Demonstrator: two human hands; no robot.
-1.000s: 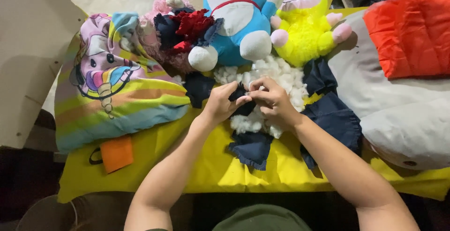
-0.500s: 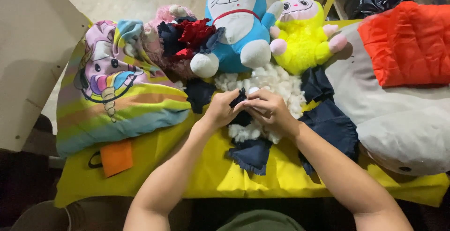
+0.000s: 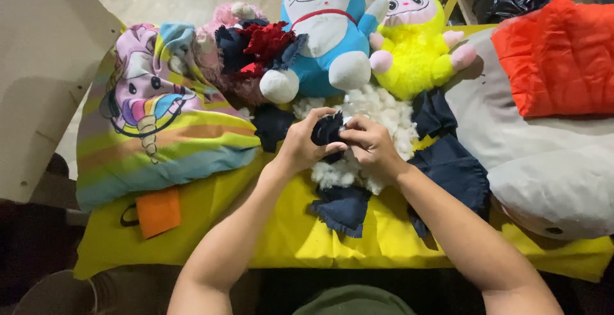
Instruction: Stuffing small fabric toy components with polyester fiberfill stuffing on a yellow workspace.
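Since a second ago my left hand (image 3: 299,145) and right hand (image 3: 371,145) have barely shifted; both pinch the dark navy scrap (image 3: 326,129) over the white stuffing (image 3: 377,107) (mid yellow cloth (image 3: 288,238)), probably bunching it tighter

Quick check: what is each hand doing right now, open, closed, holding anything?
Left hand: closed, fingers pinching the dark blue fabric piece.
Right hand: closed on the same fabric piece, over the white stuffing.
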